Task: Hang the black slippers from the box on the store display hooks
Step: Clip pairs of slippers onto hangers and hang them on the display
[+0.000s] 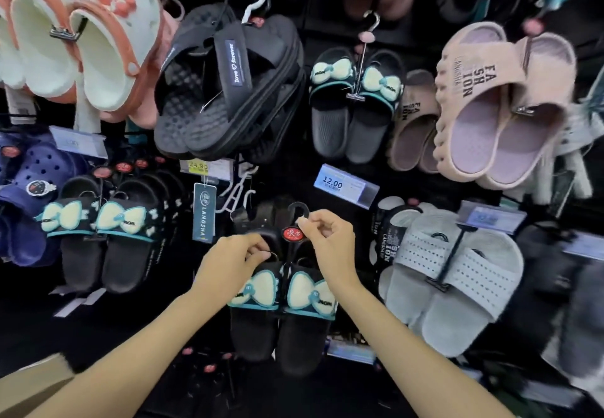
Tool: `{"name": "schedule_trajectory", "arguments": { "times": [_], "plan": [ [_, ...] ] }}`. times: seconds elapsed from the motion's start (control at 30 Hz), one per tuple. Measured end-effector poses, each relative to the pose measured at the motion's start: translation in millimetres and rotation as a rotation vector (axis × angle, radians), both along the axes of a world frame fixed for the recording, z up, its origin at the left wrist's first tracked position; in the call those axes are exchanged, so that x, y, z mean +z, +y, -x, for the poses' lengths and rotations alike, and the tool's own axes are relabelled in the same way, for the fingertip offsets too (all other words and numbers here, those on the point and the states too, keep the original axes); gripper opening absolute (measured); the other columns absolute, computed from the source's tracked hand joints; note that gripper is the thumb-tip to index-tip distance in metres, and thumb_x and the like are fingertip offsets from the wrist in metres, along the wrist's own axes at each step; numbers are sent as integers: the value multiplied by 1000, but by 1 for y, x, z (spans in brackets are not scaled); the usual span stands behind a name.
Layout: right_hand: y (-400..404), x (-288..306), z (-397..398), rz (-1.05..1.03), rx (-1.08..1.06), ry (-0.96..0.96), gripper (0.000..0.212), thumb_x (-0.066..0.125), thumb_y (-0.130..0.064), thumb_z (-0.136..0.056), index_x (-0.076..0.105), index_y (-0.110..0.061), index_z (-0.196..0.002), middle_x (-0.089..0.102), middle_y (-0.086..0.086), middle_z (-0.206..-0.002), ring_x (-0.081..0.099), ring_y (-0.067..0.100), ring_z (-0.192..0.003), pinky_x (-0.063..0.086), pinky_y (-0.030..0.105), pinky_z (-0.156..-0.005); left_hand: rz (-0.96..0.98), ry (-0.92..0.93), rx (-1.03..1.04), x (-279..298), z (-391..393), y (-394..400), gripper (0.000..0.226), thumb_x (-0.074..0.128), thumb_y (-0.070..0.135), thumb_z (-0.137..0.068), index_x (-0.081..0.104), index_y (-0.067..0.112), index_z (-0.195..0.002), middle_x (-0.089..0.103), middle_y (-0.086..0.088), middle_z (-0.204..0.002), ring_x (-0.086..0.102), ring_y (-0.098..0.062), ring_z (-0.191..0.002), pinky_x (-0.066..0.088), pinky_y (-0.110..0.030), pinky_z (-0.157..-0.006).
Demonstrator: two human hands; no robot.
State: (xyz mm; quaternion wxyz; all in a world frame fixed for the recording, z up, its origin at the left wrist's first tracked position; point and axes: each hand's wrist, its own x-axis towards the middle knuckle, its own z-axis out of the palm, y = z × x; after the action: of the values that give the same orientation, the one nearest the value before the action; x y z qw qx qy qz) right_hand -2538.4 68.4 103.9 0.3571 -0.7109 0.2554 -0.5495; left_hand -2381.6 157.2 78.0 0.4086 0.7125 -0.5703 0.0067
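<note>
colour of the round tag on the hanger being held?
Red round tag with pale characters; head view, beside the right hand.

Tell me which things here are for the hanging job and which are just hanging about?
For the job:
- black bow slippers
- their black hanger hook, pinched by the right hand
- left hand, gripping near the slippers' top
- cardboard box

Just there:
- pink slides
- grey slides
- white clogs
- price tag

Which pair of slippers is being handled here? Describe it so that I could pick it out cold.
On the dark display wall, look low in the middle, below the 12.00 price tag. The black bow slippers hang from a black hanger with a red round label, the only pair with both hands on it.
</note>
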Motion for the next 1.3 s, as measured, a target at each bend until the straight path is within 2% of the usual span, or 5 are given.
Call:
{"name": "schedule_trajectory", "arguments": {
  "times": [0.3,0.43,0.73,0.9,1.3],
  "plan": [
    [-36,-12,13,-127,-115,-11,12,72,-24,-89,72,-15,-81,69,0,-76,64,13,-72,50,22,-61,41,52,59,-14,23,-47,10,61,31,-94,65,31,-85,64,15,-75,60,-6,-78,51,-32,-68],
    [-56,-16,10,-262,-166,-120,11,73,-23,-89,73,-12,-89,73,11,-91,68,18,-81,50,17,-57,99,85,33,-13,27,-70,10,62,30,-93,69,29,-85,66,14,-74,62,-6,-77,42,-19,-60],
    [-93,-10,-8,-262,-257,-278,16,72,-17,-90,71,-1,-96,70,1,-83,66,6,-76,55,22,-67,219,224,-30,-12,25,-130,9,63,28,-93,72,28,-91,69,13,-79,66,-13,-83,48,-28,-76],
    [-114,-5,-16,-225,-273,-340,31,67,-9,-93,62,7,-120,68,22,-113,69,21,-91,57,24,-71,222,292,12,-14,29,-164,9,64,23,-92,69,30,-88,72,10,-83,66,-17,-87,46,-28,-72],
    [-147,-15,-21,-287,-330,-329,40,67,-11,-92,58,13,-122,63,15,-99,65,22,-89,56,19,-65,329,214,-10,-32,21,-199,19,65,8,-80,66,27,-76,67,10,-74,64,-10,-70,24,-20,-84]
  ]
}}
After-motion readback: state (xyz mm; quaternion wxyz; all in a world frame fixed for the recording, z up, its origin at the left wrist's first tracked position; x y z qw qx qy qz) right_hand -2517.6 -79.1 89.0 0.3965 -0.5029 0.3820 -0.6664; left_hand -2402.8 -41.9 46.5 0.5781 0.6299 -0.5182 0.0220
